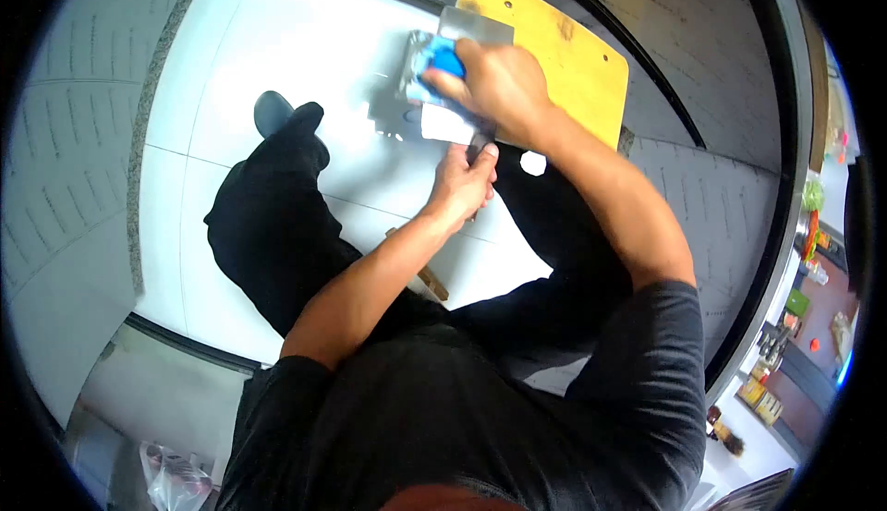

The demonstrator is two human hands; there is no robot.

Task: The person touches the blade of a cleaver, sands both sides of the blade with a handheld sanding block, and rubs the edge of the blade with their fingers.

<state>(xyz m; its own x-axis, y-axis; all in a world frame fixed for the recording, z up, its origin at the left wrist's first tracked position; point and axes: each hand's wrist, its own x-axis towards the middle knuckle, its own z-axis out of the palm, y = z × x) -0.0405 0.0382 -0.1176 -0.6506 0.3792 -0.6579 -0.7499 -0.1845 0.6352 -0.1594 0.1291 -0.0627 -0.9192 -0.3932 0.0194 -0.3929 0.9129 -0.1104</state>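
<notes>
In the head view, I see the left hand (462, 183) closed around a dark handle (479, 144). The right hand (506, 84) grasps a blue object (446, 60), blurred, over a broad metal blade (476, 25). This blade is above the white floor (277, 30), partly overlapping the yellow board (577, 63).

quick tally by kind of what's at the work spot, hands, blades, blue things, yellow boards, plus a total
Hands: 2 (left hand, right hand)
Metal blade: 1
Blue thing, blurred: 1
Yellow board: 1
Total: 5
</notes>
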